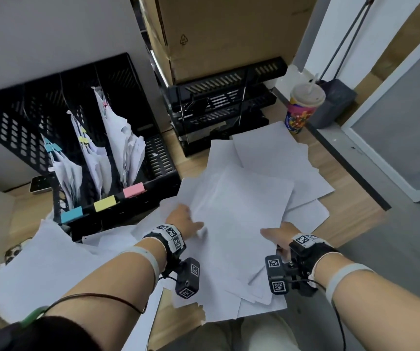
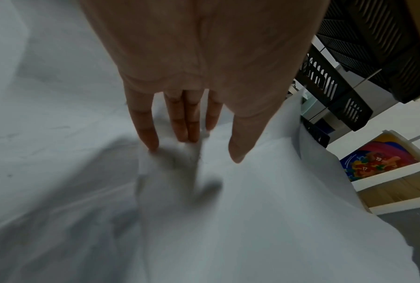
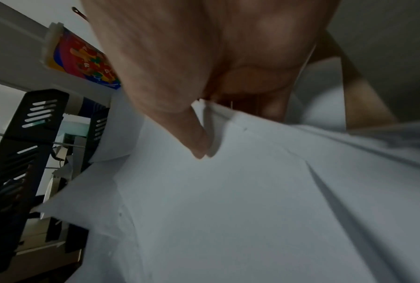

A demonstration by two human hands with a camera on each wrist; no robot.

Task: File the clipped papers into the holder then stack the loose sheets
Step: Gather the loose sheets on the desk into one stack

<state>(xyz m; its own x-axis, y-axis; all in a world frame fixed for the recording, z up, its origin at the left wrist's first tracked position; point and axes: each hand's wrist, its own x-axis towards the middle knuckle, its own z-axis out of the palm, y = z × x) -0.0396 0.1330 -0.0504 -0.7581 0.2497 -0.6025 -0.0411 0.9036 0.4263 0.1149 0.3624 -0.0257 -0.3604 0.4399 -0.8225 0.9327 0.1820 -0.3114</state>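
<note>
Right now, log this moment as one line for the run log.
stage: stacking loose sheets | left hand: flat on sheets | right hand: gripping sheet edge | clipped papers: in holder

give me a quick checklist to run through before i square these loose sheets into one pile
1. Clipped papers filed in the holder: ok, bundles stand in three slots.
2. Left hand on the sheets: ok, fingers straight, pressing flat on paper.
3. Right hand has a hold: ok, thumb on top pinches the near edge of the sheets.
4. Sheets lined up: not ok, they lie fanned at different angles across the desk.
5. All sheets gathered: not ok, more paper lies apart at the left.
6. Cup clear of the paper: cannot tell, a far sheet reaches close to its base.
</note>
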